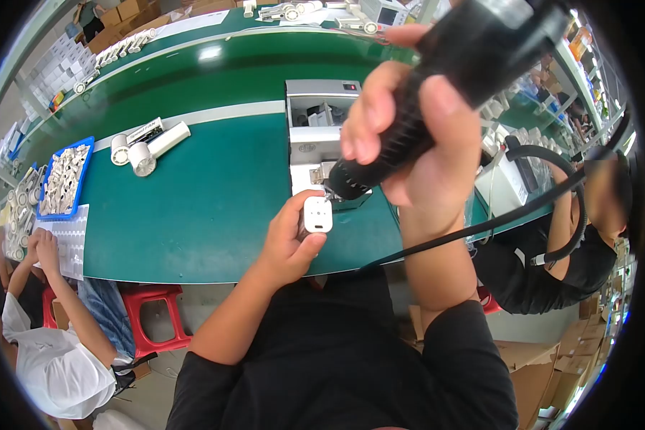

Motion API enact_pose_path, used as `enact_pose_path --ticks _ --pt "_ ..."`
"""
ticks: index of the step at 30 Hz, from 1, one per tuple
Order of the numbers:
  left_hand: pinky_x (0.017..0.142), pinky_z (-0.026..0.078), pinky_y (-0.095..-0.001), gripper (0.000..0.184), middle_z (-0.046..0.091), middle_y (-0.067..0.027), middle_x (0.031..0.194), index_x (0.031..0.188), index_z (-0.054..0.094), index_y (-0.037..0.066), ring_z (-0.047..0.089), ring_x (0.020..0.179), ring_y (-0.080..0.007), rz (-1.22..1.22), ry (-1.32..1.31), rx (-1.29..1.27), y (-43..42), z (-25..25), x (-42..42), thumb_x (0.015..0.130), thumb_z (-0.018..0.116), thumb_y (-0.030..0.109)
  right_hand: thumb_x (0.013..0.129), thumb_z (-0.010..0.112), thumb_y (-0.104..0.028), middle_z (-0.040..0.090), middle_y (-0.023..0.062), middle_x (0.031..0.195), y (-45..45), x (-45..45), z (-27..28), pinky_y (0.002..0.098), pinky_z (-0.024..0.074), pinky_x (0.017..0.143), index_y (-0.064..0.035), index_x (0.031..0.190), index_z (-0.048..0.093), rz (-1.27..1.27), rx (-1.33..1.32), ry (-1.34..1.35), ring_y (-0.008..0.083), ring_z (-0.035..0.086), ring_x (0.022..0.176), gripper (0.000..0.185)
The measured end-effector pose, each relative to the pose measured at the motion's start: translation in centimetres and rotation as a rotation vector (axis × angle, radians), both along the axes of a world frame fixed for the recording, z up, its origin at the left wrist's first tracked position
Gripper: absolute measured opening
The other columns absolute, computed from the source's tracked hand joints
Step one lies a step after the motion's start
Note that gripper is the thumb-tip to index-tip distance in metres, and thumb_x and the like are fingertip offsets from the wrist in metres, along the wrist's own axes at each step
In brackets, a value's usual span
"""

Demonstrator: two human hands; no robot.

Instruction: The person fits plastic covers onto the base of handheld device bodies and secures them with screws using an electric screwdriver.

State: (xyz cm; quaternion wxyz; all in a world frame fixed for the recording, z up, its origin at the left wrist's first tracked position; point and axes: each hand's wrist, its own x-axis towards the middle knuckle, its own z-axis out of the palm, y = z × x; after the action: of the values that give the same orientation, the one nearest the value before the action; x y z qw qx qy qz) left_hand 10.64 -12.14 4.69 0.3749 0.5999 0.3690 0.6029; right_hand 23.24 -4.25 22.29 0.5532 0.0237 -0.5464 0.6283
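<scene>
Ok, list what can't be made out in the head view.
All in the head view:
- Top end of the black tool: blurred and cut off by the upper edge.
- Whether its tip touches the white piece: too small.
- The piece's underside: hidden by the left hand.
- Part of the grey machine: behind the right hand and tool.
- Small parts' shapes: too small.

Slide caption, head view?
Right hand holds a black power tool to a small white part in the left hand, at a green bench.
</scene>
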Motion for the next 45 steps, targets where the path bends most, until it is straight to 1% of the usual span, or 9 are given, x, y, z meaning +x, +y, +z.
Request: enact_pose_path --ticks 2,18,21,30,33,36,39,43,45 --pt "0.085 0.046 -0.0319 0.062 0.058 -0.0111 0.107 0.13 0.039 -0.004 0.056 0.095 -0.0172 0.018 0.033 0.03 0.1 -0.1 -0.1 0.09 0.056 0.04 0.085 0.062 -0.007 0.058 0.0095 0.068 -0.4 -0.9 -0.2 0.029 0.0479 0.052 0.0023 0.115 0.049 -0.079 -0.005 -0.058 0.0162 0.057 0.053 0.034" --pt "0.083 0.046 -0.0307 0.063 0.058 -0.0102 0.107 0.129 0.04 -0.003 0.057 0.094 -0.0164 0.004 0.069 0.006 0.2 0.0 -0.1 0.089 0.058 0.042 0.086 0.06 -0.007 0.058 0.0095 0.067 0.0 -0.9 -0.6 0.0299 0.0477 0.053 0.0027 0.115 0.047 -0.029 -0.003 0.006 0.0162 0.056 0.054 0.033" --pt "0.083 0.046 -0.0303 0.064 0.059 -0.01 0.106 0.129 0.04 -0.003 0.057 0.094 -0.016 0.005 0.07 0.006 0.3 0.2 0.0 0.089 0.059 0.043 0.088 0.055 -0.032 0.051 0.0076 0.07 0.0 -0.6 -0.2 0.0325 0.0472 0.053 0.0007 0.124 0.041 -0.159 0.075 -0.175 0.0172 0.053 0.053 0.051" --pt "0.082 0.046 -0.0302 0.066 0.059 -0.0098 0.105 0.129 0.04 -0.003 0.057 0.094 -0.016 -0.001 0.07 0.004 0.3 0.2 0.0 0.088 0.059 0.045 0.087 0.057 -0.034 0.051 0.0076 0.069 0.4 -0.4 -0.8 0.0322 0.0469 0.052 0.0019 0.124 0.04 -0.139 0.082 -0.194 0.0169 0.053 0.052 0.054" --pt "0.082 0.047 -0.0302 0.067 0.059 -0.0098 0.105 0.129 0.04 -0.003 0.057 0.093 -0.0159 0.003 0.081 0.003 0.3 0.1 0.0 0.088 0.059 0.045 0.084 0.063 -0.01 0.058 0.0083 0.066 0.4 -0.6 -1.0 0.0283 0.0471 0.052 0.0063 0.115 0.046 0.013 -0.016 -0.039 0.015 0.057 0.054 0.039" --pt "0.081 0.047 -0.0303 0.067 0.059 -0.0098 0.105 0.13 0.04 -0.003 0.057 0.093 -0.0157 0.008 0.093 0.002 0.4 0.0 0.2 0.088 0.059 0.045 0.084 0.064 -0.011 0.058 0.0082 0.066 0.4 -0.6 -1.2 0.0281 0.0471 0.052 0.0062 0.115 0.047 0.001 -0.023 -0.05 0.0149 0.057 0.054 0.04" --pt "0.081 0.046 -0.0302 0.065 0.059 -0.0094 0.106 0.128 0.042 -0.003 0.057 0.093 -0.0158 0.01 0.097 0.008 0.5 0.0 0.2 0.087 0.06 0.043 0.086 0.06 -0.037 0.052 0.0078 0.07 0.4 -0.1 -1.0 0.0322 0.0475 0.052 0.0036 0.126 0.039 -0.088 0.089 -0.237 0.0171 0.054 0.052 0.061" --pt "0.081 0.046 -0.0311 0.058 0.059 -0.0093 0.105 0.125 0.046 -0.002 0.057 0.092 -0.0173 -0.008 0.207 -0.042 0.0 1.9 -0.7 0.086 0.063 0.038 0.088 0.056 -0.039 0.051 0.0072 0.073 1.0 0.4 -0.6 0.0312 0.0479 0.055 0.007 0.133 0.032 -0.089 0.217 -0.18 0.0173 0.054 0.055 0.069" --pt "0.083 0.046 -0.0341 0.053 0.059 -0.0123 0.106 0.124 0.049 0.002 0.057 0.094 -0.0251 0.045 0.405 0.062 -0.6 3.9 -2.8 0.084 0.066 0.032 0.088 0.055 -0.039 0.05 0.007 0.075 0.9 1.2 -0.3 0.0305 0.0485 0.059 0.0083 0.134 0.031 -0.135 0.247 -0.132 0.017 0.054 0.057 0.07"
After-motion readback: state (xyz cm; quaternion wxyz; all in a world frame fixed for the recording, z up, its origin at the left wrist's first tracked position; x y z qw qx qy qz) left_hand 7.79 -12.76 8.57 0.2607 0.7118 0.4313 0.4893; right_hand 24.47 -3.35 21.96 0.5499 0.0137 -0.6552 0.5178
